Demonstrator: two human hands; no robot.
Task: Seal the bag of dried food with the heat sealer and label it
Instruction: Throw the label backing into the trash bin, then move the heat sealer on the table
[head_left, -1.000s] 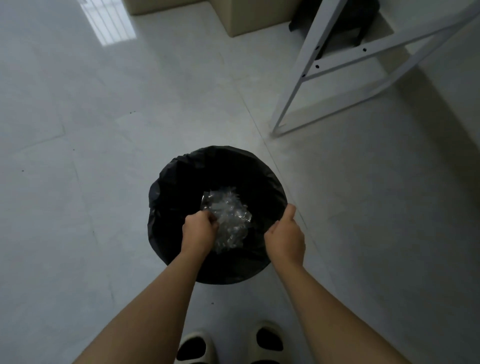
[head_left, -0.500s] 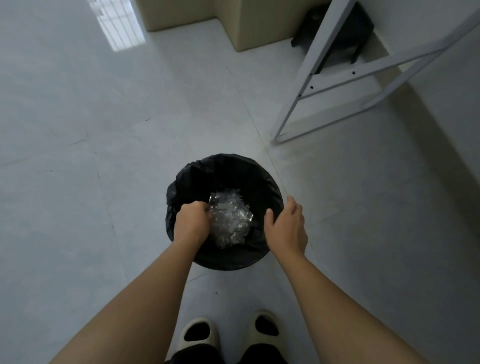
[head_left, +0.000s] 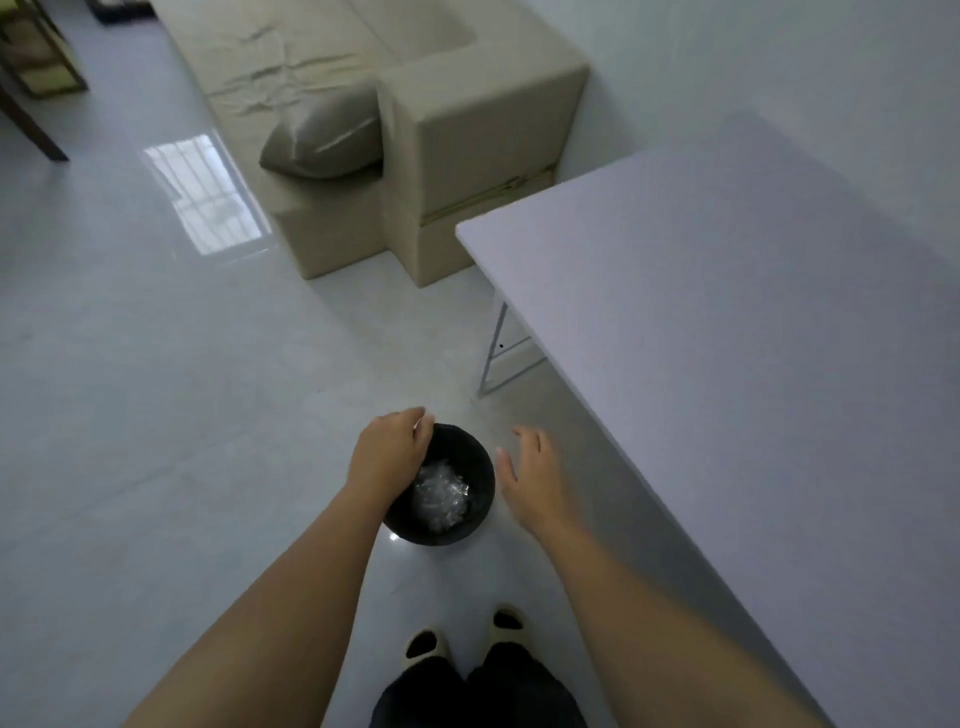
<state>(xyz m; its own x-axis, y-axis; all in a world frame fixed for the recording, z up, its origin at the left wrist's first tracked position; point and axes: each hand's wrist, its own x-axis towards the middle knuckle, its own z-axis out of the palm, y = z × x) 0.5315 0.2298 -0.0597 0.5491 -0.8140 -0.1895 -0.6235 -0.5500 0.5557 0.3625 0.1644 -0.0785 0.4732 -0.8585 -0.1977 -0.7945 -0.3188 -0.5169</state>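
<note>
Crumpled plastic (head_left: 440, 493) lies in the bin (head_left: 480, 467) below the left hand (head_left: 389, 449), grip unclear; right hand (head_left: 530, 473) spread open alongside.

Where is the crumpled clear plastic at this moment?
Head view, lower centre: the crumpled clear plastic lies inside the black bin on the floor, between the left hand and right hand, left of the white table.

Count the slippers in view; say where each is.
2. The left slipper sits on the floor near the bin; the right slipper is beside it. Trouser legs hide their heels.
</note>
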